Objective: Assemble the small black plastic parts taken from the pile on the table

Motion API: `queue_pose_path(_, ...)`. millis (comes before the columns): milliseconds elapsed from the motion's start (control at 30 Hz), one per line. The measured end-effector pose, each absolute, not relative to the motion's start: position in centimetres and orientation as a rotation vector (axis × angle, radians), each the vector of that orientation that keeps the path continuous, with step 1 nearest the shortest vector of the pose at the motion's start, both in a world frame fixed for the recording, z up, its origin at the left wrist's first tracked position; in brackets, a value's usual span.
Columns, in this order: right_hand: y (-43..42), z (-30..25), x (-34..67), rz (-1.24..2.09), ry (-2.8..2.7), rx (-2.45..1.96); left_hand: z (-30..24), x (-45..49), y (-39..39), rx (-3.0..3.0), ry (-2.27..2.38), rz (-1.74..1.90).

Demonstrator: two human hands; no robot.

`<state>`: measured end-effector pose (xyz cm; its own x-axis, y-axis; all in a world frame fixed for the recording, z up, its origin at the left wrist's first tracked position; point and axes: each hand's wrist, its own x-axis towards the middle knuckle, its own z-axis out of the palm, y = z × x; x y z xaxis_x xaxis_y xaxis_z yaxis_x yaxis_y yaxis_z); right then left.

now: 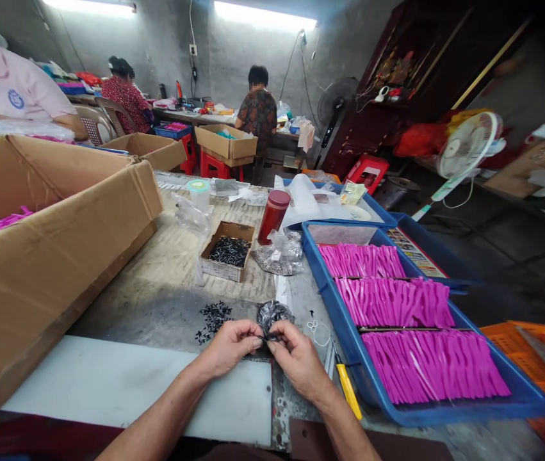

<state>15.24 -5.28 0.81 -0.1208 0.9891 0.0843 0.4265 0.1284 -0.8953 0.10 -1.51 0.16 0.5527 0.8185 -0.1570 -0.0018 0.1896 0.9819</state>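
My left hand (pixel 230 346) and my right hand (pixel 298 357) meet over the worktable, fingertips pinched together on a small clear plastic bag of black parts (pixel 273 315). Both hands are closed on the bag's near edge. A loose heap of small black parts (pixel 213 319) lies just left of the bag. A white board (pixel 123 383) lies flat under my left forearm.
A blue tray (pixel 344 323) with three rows of pink plastic strips (pixel 392 301) sits at right, a yellow-handled tool (pixel 349 390) beside it. A small carton of black parts (pixel 228 251), a red jar (pixel 273 216) and a big cardboard box (pixel 51 256) stand around. Other people work at back.
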Motion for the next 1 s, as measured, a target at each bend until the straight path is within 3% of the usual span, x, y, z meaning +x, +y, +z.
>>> queue_pose_path(1000, -5.46, 0.60, 15.41, 1.021, -1.670, -1.381, 0.02, -0.10, -1.55, 1.459, 0.833, 0.579)
